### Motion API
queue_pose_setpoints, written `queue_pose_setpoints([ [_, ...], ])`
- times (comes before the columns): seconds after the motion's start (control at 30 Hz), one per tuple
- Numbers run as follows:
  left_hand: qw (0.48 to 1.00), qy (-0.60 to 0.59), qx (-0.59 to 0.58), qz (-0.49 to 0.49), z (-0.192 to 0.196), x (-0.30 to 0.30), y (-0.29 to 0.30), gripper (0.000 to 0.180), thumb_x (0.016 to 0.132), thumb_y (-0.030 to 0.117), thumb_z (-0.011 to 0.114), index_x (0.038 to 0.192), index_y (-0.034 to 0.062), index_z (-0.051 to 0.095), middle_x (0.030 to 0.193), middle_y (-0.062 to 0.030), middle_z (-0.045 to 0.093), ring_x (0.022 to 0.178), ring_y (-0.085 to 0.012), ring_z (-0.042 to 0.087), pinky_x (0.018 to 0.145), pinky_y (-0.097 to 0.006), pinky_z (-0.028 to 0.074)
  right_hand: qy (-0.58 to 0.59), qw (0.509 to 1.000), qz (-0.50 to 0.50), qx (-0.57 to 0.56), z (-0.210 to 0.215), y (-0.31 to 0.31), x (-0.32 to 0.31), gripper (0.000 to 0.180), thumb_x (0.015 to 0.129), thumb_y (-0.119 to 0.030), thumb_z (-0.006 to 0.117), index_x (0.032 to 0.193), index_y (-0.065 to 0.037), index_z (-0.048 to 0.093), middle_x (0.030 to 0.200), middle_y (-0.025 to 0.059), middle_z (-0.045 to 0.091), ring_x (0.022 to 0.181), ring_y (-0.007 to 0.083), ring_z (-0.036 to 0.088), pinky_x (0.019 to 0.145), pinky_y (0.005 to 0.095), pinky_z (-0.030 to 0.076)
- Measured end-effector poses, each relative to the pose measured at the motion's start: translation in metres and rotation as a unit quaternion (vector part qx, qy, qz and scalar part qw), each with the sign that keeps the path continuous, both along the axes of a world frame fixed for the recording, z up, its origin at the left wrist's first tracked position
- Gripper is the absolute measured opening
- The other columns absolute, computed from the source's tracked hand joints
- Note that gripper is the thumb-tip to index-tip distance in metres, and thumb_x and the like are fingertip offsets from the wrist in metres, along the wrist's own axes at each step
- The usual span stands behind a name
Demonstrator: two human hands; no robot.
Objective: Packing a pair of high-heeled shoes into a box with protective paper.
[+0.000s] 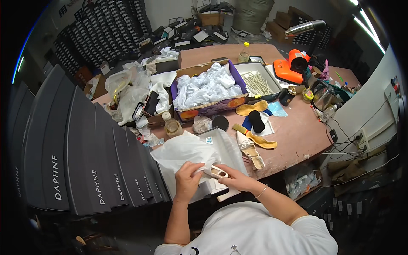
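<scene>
My right hand [239, 178] is closed round a pale shoe [218, 172], whose opening faces up between my two hands. Beside it, the fingers of my left hand [188, 177] pinch the edge of white tissue paper [180, 149]. The paper spreads over an open shoebox [221, 142], which sits at the table's near edge. Under my right hand, a white bar-like piece [228, 195] juts from the near end. To the right of the box lies another pale shoe [251, 149] with thin straps, on the tabletop.
Tall stacks of dark shoeboxes [87, 157] stand close on my left. Beyond the work spot are a glass bottle [171, 125], a carton [208, 109] of crumpled tissue and a box of pale sticks [257, 83]. Yellow cloths [262, 140] and an orange machine [289, 70] are farther right.
</scene>
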State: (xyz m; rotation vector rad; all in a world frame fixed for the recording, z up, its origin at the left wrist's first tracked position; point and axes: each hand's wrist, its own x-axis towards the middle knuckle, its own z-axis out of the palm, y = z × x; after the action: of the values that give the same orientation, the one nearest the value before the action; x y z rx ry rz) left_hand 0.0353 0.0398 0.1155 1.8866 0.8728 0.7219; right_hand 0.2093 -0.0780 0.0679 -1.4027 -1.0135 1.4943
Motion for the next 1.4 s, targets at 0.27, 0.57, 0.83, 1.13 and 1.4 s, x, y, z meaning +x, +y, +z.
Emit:
queue_pose_setpoints([
  [0.27, 0.998, -0.052, 0.034, 0.006, -0.023, 0.005, -0.021, 0.030, 0.073, -0.007, 0.063, 0.100, 0.0061, 0.070, 0.078, -0.0071, 0.057, 0.064, -0.0172, 0.056, 0.057, -0.027, 0.045, 0.276, 0.953, 0.003, -0.125, 0.020, -0.003, 0.006, 0.053, 0.088, -0.018, 0.053, 0.138, -0.006, 0.038, 0.095, 0.0088, 0.059, 0.069, 0.0091, 0.051, 0.061, 0.0219, 0.046],
  [0.57, 0.987, -0.057, 0.136, -0.062, -0.028, 0.008, -0.039, 0.036, 0.070, -0.009, 0.066, 0.102, 0.0071, 0.070, 0.078, -0.0072, 0.057, 0.064, -0.0194, 0.057, 0.058, -0.028, 0.047, 0.152, 0.956, -0.247, 0.046, -0.051, 0.031, -0.031, 0.037, 0.091, -0.017, 0.052, 0.124, 0.000, 0.047, 0.117, 0.0111, 0.058, 0.104, 0.0234, 0.060, 0.084, 0.0344, 0.051],
  [0.83, 0.979, -0.113, 0.160, -0.060, -0.036, 0.032, -0.072, 0.026, 0.071, -0.005, 0.070, 0.095, 0.0045, 0.069, 0.077, -0.0077, 0.058, 0.064, -0.0219, 0.060, 0.056, -0.030, 0.048, 0.172, 0.951, -0.247, 0.065, -0.052, 0.039, -0.040, 0.040, 0.087, -0.024, 0.055, 0.119, 0.000, 0.052, 0.116, 0.0132, 0.060, 0.098, 0.0278, 0.063, 0.082, 0.0382, 0.051],
  [1.13, 0.988, -0.125, 0.072, -0.050, -0.026, 0.040, -0.103, 0.017, 0.078, 0.001, 0.070, 0.095, 0.0023, 0.068, 0.077, -0.0088, 0.057, 0.060, -0.0172, 0.055, 0.053, -0.028, 0.044, 0.227, 0.933, -0.259, 0.101, -0.066, 0.058, -0.028, 0.038, 0.083, -0.021, 0.057, 0.115, 0.000, 0.055, 0.114, 0.0150, 0.060, 0.097, 0.0299, 0.062, 0.081, 0.0388, 0.050],
  [1.4, 0.825, -0.310, -0.455, 0.125, -0.077, -0.038, -0.091, 0.088, 0.088, 0.043, 0.062, 0.147, 0.0051, 0.009, 0.150, -0.0093, 0.017, 0.135, -0.0289, 0.027, 0.106, -0.052, 0.028, -0.265, 0.928, 0.101, 0.240, -0.061, 0.041, -0.049, 0.036, 0.080, -0.018, 0.060, 0.111, -0.001, 0.057, 0.113, 0.0166, 0.060, 0.097, 0.0317, 0.061, 0.081, 0.0393, 0.049],
])
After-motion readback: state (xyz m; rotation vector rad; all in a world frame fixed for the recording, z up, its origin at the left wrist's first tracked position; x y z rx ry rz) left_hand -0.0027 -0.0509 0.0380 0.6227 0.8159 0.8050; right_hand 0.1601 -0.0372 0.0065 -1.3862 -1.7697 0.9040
